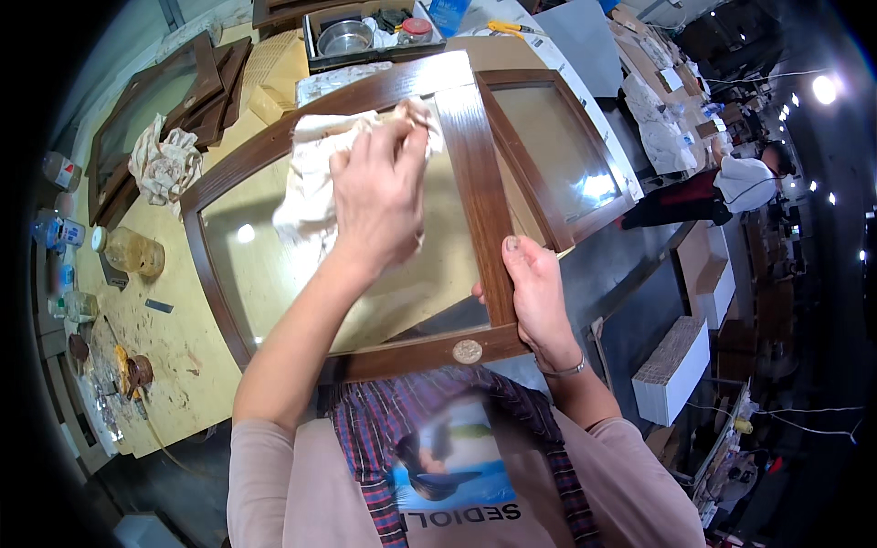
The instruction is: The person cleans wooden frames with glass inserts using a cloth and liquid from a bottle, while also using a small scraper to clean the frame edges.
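Observation:
A brown wooden cabinet door (pixel 486 196) with a glass pane lies tilted in front of me, its lower edge close to my apron. My left hand (pixel 382 187) is closed on a crumpled white cloth (pixel 311 173) and presses it to the glass near the far right corner. Part of the cloth is hidden under the hand. With the thumb on top and fingers beneath, my right hand (pixel 534 288) grips the door's right side. A round light patch (pixel 467 352) shows on the near rail.
Another glazed door (pixel 566 155) lies beyond at the right. Several frames (pixel 169 100) are stacked far left, near a crumpled rag (pixel 164 163). A jar of yellowish liquid (pixel 130 251) and bottles stand left. Behind is a box (pixel 315 59) with a metal bowl. A person (pixel 744 183) stands far right.

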`<state>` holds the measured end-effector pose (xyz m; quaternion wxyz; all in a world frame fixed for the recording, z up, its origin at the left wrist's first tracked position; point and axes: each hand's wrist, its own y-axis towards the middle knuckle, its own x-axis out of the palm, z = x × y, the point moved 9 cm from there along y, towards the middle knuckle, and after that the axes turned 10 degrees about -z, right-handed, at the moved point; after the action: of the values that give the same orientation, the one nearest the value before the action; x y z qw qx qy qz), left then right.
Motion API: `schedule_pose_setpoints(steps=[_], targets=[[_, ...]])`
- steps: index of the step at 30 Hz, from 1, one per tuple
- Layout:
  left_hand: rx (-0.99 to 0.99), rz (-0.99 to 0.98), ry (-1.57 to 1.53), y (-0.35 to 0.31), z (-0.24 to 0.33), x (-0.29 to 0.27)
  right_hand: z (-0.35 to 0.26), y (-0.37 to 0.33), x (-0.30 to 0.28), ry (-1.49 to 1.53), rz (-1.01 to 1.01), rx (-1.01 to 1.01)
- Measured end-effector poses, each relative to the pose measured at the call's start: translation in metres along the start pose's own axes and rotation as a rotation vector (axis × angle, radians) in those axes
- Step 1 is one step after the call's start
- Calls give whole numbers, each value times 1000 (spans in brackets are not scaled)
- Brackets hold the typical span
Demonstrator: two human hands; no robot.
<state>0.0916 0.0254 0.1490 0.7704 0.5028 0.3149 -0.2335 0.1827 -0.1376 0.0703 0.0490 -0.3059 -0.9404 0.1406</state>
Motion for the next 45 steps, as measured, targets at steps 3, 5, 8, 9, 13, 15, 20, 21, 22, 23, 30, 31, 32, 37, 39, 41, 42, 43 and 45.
schedule_pose_setpoints(steps=[3, 5, 8, 9, 13, 15, 20, 21, 22, 23, 30, 31, 32, 37, 39, 41, 42, 43, 45], targets=[[47, -18, -43, -18, 29, 13, 8, -6, -7, -27, -18, 20], [65, -75, -142, -47, 58, 11, 9, -11, -9, -77, -10, 0], [67, -61, -118, -30, 34, 2, 7, -14, -8, -66, -11, 16], [7, -55, -107, -12, 19, 2, 6, -14, -7, -47, 6, 12], [74, -11, -285, -5, 10, 0, 5, -8, -4, -38, -20, -49], [238, -101, -343, -46, 65, 2, 4, -8, -1, -83, -47, -87], [170, 74, -240, 23, 10, -2, -2, -12, -4, -179, -50, -32], [142, 72, -245, 30, 4, -4, -3, -12, -3, -169, -53, -21], [113, 70, -250, 34, -1, -6, -4, -12, -2, -159, -56, -10], [141, 43, -250, 18, 4, 5, -5, -12, -1, -149, -60, 2], [194, -54, -255, -15, 18, 5, 0, -6, -4, -136, -40, -15], [170, -27, -254, 1, 8, -1, -4, -5, -1, -142, -59, -22], [153, -2, -264, 10, 3, -4, -5, -5, -1, -147, -64, -28], [280, -118, -344, -51, 52, -1, 2, -6, -6, -140, -46, -6], [196, -107, -289, -48, 16, 1, 4, -5, -7, -129, -51, 15], [39, -61, -237, -37, -27, -3, -2, -3, -2, -111, -75, 31], [-66, -23, -214, -30, -42, -10, -2, -3, -2, -89, -63, 24], [-110, -28, -198, -30, -44, -12, -1, -4, -3, -67, -51, 18], [50, -108, -178, -37, -5, -3, 1, -6, -2, -63, -43, 22]])
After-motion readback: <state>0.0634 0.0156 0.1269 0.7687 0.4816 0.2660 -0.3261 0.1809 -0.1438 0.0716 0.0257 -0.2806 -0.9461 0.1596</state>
